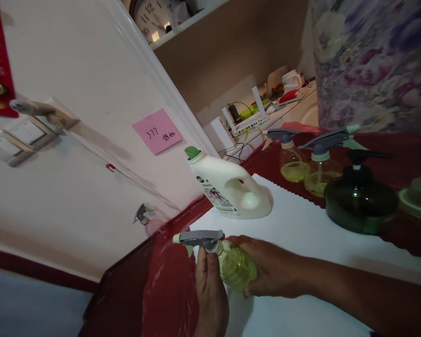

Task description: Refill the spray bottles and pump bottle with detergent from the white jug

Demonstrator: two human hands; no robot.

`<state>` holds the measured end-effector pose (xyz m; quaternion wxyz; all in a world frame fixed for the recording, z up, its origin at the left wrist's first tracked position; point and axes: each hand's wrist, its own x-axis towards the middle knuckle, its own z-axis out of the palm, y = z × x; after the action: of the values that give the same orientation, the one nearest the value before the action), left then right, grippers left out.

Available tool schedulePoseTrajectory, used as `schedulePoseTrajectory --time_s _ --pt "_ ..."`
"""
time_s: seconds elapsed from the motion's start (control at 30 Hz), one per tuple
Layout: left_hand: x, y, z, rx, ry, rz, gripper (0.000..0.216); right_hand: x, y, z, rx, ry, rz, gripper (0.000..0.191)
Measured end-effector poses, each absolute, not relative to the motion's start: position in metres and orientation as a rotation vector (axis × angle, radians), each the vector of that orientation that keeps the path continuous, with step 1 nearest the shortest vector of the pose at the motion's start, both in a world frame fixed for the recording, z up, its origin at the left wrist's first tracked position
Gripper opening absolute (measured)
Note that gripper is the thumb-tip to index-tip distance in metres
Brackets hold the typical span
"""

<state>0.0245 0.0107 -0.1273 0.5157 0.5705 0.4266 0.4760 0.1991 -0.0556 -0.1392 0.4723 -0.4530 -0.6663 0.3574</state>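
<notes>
A small clear spray bottle (233, 267) with yellow-green liquid and a grey trigger head lies tilted over the near edge of a white mat (301, 229). My left hand (210, 295) comes up from below, its fingers closed round the bottle's neck just under the trigger head. My right hand (273, 271) reaches in from the right and wraps the bottle's round body from behind. Just beyond the hands stands a white detergent jug (231, 189) with a green cap and a handle.
Two more yellow spray bottles (291, 161) (321, 175), a dark green round pump bottle (359, 199) and a pale green lid (419, 196) stand at the right on the red tablecloth (168, 290). A pink sticky note (156, 131) hangs on the wall. Behind is a white router (249, 121).
</notes>
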Motion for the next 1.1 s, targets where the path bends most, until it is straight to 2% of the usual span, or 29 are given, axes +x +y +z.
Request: schedulePoseTrajectory --time_s 0.07,0.2,0.23,0.43,0.63,0.93,1.1 --pt "0.024 0.01 -0.126 1.398 1.023 1.156 0.068 0.2 -0.055 -0.139 -1.108 -1.669 0.819 0.09" --pt "0.025 0.008 -0.121 1.472 0.992 1.146 0.068 0.202 -0.056 -0.131 -1.223 -1.717 0.647 0.122" --pt "0.025 0.007 -0.12 1.482 1.005 1.132 0.07 0.203 -0.058 -0.127 -1.239 -1.728 0.587 0.123" --pt "0.021 0.008 -0.125 1.431 1.185 1.176 0.073 0.199 -0.067 -0.095 -1.017 -1.846 0.049 0.088" --pt "0.02 0.01 -0.128 1.452 1.061 1.182 0.066 0.2 -0.06 -0.074 -0.919 -1.901 0.032 0.057" --pt "0.031 0.002 -0.119 1.367 0.97 1.215 0.065 0.196 -0.055 -0.075 -0.865 -1.74 -0.093 0.04" --pt "0.043 -0.002 -0.109 1.412 0.836 1.234 0.075 0.194 -0.057 -0.075 -0.893 -1.724 -0.111 0.039"
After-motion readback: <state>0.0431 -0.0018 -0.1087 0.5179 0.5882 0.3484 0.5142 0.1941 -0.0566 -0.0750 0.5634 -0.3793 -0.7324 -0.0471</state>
